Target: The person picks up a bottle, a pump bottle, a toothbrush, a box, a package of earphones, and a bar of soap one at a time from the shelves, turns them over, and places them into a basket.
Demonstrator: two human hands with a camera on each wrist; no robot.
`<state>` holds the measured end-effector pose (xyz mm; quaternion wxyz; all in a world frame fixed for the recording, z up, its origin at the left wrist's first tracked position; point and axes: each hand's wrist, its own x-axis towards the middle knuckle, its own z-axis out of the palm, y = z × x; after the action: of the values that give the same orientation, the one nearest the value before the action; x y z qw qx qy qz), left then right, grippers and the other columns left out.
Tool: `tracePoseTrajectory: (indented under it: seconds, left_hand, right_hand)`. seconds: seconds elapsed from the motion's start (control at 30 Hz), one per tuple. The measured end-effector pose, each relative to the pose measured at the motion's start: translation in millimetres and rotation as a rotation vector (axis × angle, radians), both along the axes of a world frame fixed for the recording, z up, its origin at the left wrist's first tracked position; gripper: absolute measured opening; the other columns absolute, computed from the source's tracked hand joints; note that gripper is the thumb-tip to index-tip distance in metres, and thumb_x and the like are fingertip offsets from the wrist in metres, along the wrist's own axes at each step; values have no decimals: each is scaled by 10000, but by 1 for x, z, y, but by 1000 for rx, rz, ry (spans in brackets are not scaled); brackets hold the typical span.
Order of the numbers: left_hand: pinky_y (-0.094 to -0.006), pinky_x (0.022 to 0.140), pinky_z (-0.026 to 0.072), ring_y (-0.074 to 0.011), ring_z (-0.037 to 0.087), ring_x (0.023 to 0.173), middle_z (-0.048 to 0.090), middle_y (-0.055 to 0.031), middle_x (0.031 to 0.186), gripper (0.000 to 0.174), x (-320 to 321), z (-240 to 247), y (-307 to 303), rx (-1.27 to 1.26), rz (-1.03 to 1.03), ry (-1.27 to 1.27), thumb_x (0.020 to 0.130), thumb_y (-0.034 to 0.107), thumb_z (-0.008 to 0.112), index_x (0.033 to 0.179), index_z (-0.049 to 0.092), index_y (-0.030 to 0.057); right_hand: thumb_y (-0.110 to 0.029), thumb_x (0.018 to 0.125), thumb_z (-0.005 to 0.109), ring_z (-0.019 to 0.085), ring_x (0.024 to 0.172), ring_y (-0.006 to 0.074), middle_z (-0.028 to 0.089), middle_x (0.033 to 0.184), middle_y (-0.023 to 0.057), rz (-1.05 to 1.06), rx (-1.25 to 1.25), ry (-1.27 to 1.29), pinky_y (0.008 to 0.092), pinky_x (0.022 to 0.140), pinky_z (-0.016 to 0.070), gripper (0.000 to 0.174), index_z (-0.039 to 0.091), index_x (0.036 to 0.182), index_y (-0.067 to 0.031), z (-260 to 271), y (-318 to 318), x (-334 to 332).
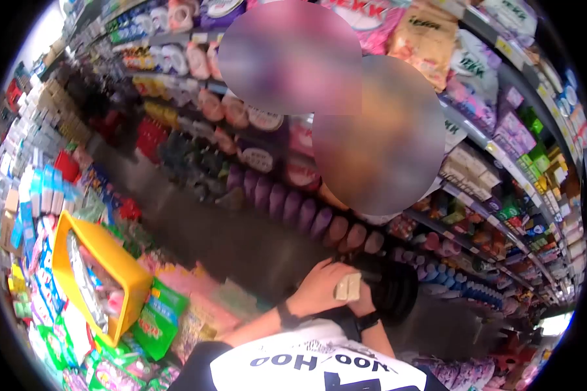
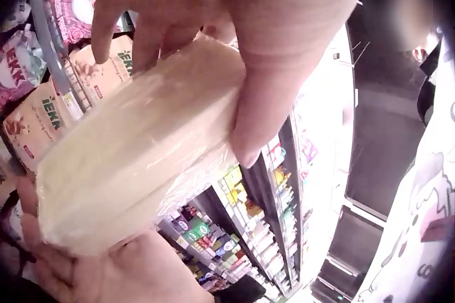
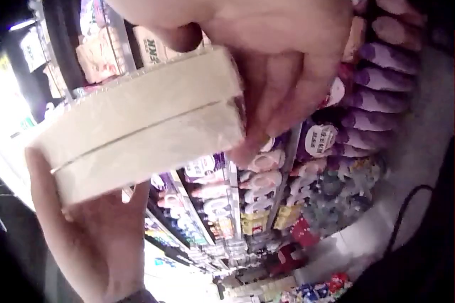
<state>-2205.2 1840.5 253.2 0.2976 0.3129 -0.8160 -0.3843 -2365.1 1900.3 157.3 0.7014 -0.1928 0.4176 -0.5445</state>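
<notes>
Both hands hold a pack of two cream-coloured soap bars (image 1: 347, 287) in front of the white-shirted body. Clear, wrinkled plastic covers the long pack (image 2: 135, 147), and a seam runs between the bars in the right wrist view. My left hand (image 1: 321, 281) grips one end, thumb on one side and fingers on the other. At the opposite end, my right hand (image 1: 364, 302) has its thumb and fingers bent around the pack. Each wrist wears a dark band. Part of the fingers is hidden behind the pack.
Shelves of bagged goods (image 1: 424, 39) rise ahead, with purple bottles (image 1: 277, 199) along their foot. Round black stacked items (image 1: 398, 287) stand right of the hands. At left, a yellow basket (image 1: 140, 280) with goods inside sits among green packets (image 1: 160, 319). Blurred patches cover some shelves.
</notes>
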Motion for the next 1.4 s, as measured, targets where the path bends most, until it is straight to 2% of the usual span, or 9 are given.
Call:
tracePoseTrajectory:
  seconds: [0.2,0.4,0.47,0.63,0.87,1.07,1.23,1.33,1.4]
  left_hand:
    - [-436,969,320,-245,570,938,615,-64,991,504,-19,16,-18,58,-70,3,585,261,753,1024,579,85]
    - [-365,859,425,-274,584,896,608,-112,964,534,-81,11,-1,-90,-293,28,539,178,794,1004,572,39]
    - [-321,805,451,-251,591,887,606,-121,954,550,-109,5,5,-47,-362,5,537,168,801,1011,564,20]
    - [-287,806,445,-185,589,892,613,-107,975,559,-172,15,33,-4,-528,-6,553,162,799,1028,555,-5]
    - [-285,812,446,-184,590,893,608,-110,988,554,-272,10,99,-37,-614,-38,560,147,797,1035,553,-1]
    - [-286,811,449,-186,592,892,609,-114,977,550,-349,16,155,45,-595,-96,558,144,795,1031,552,2]
    - [-356,819,428,-291,560,912,597,-123,965,485,-377,22,176,109,-555,-150,597,206,772,1006,567,45]
    - [-355,810,429,-303,552,931,590,-129,984,463,-383,34,182,163,-564,-150,612,186,761,1007,566,43]
    - [-319,844,420,-247,550,971,552,-131,1051,588,-380,24,177,128,-606,-204,642,206,760,1118,480,5]
  right_hand:
    - [-386,920,398,540,1006,206,568,1095,74,-84,77,-295,351,879,407,409,510,1113,-43,-32,-6,-12]
    - [-489,910,345,561,939,162,575,1061,73,-277,71,-146,300,735,475,532,504,1113,-24,-44,50,-46]
    - [-487,911,347,557,947,162,565,1078,73,-398,73,-179,319,761,472,541,489,1133,-15,-14,70,-59]
    - [-458,926,330,535,967,145,554,1097,28,-610,-36,-353,342,874,408,491,467,1172,-56,-25,104,-96]
    - [-474,924,312,557,911,152,575,1049,27,-642,-11,-415,324,735,470,471,486,1159,-104,-25,171,-182]
    - [-458,928,319,571,870,166,584,1027,41,-623,-40,-420,316,719,470,461,490,1158,-96,-32,226,-261]
    - [-445,936,303,566,879,146,584,1043,30,-612,11,-439,293,712,451,463,490,1174,-95,-24,250,-297]
    - [-438,939,296,558,892,139,579,1055,25,-581,19,-409,290,718,440,451,493,1175,-107,-25,251,-306]
    - [-440,938,298,550,908,141,575,1061,24,-564,11,-418,298,732,431,453,493,1175,-108,-35,250,-306]
